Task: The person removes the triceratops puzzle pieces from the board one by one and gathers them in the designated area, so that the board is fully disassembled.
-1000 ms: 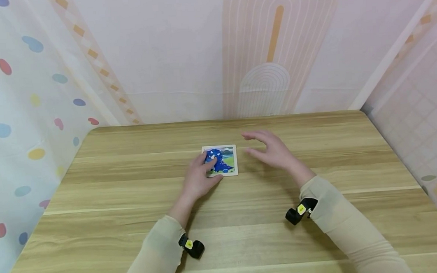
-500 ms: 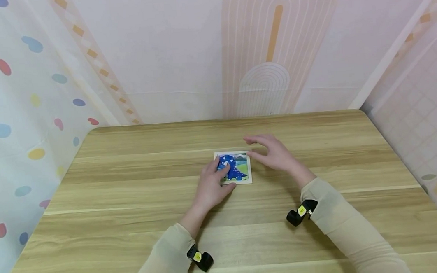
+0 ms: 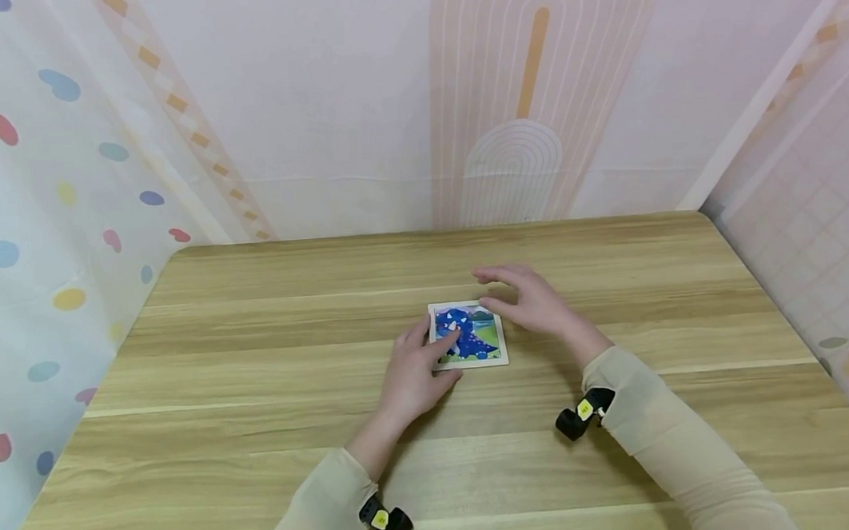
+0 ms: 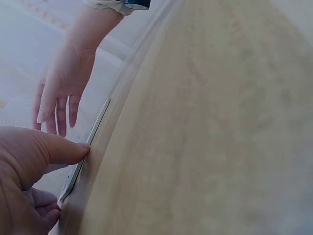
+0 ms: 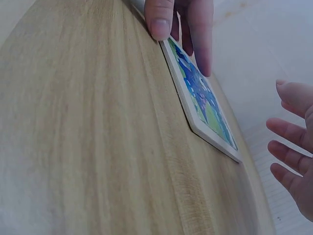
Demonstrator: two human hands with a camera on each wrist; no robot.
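A small square picture puzzle (image 3: pixel 481 344) with a blue dinosaur in a pale wooden frame lies flat in the middle of the wooden table (image 3: pixel 258 386). My left hand (image 3: pixel 419 369) rests on its left part: the fingers lie on the picture and the thumb (image 5: pixel 159 19) sits against the near edge. My right hand (image 3: pixel 534 301) hovers by the puzzle's far right corner with the fingers spread and straight, holding nothing. The right wrist view shows the puzzle (image 5: pixel 205 103) edge-on with the left hand's fingers (image 5: pixel 198 34) on it. In the left wrist view the board (image 4: pixel 90 142) appears as a thin strip.
Patterned curtain walls close in the table at the back, left and right. A black wrist camera sits on each sleeve (image 3: pixel 384 523) (image 3: pixel 579 413). Bare wood surrounds the puzzle on all sides.
The left hand has slid the puzzle to the right and a little toward me. The right hand has come down and closer to the puzzle's right corner.
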